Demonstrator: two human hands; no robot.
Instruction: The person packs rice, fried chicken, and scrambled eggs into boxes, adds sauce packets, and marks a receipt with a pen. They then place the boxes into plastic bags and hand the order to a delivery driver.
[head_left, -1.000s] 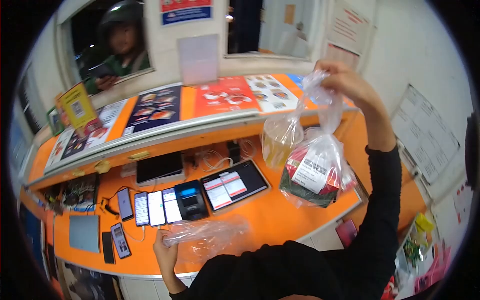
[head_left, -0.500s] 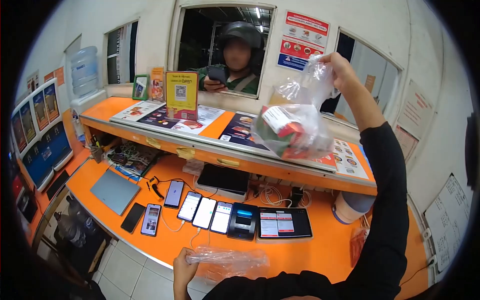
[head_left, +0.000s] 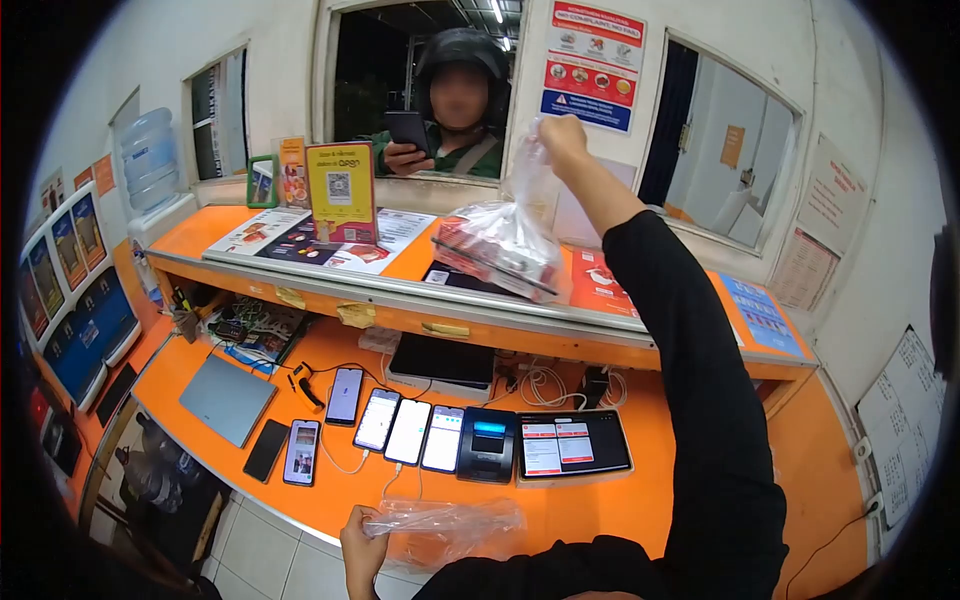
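Note:
Gathered at its neck in my right hand [head_left: 564, 142], a clear plastic bag of packed goods [head_left: 500, 245] hangs at the raised orange counter. Through the film I see a dark, flat-edged pack with red and white on it; the rest is blurred by the plastic. The bag's underside overlaps the printed menu sheets. Low in the view, my left hand [head_left: 362, 543] is closed on one end of a thin, flattened clear plastic bag [head_left: 450, 522], which stretches out to the right above the lower desk.
Beyond the window, a helmeted person [head_left: 465, 140] holds a phone [head_left: 408, 130]. A yellow QR sign [head_left: 343, 195] stands on the raised counter [head_left: 700, 310]. Below are a laptop [head_left: 218, 400], several phones [head_left: 408, 430], a small black printer [head_left: 488, 445], a tablet [head_left: 575, 445] and loose cables.
My right hand has carried the filled bag leftward, closer to the person at the window, and the bag has turned. My left hand keeps hold of the flattened bag. The camera view has shifted slightly.

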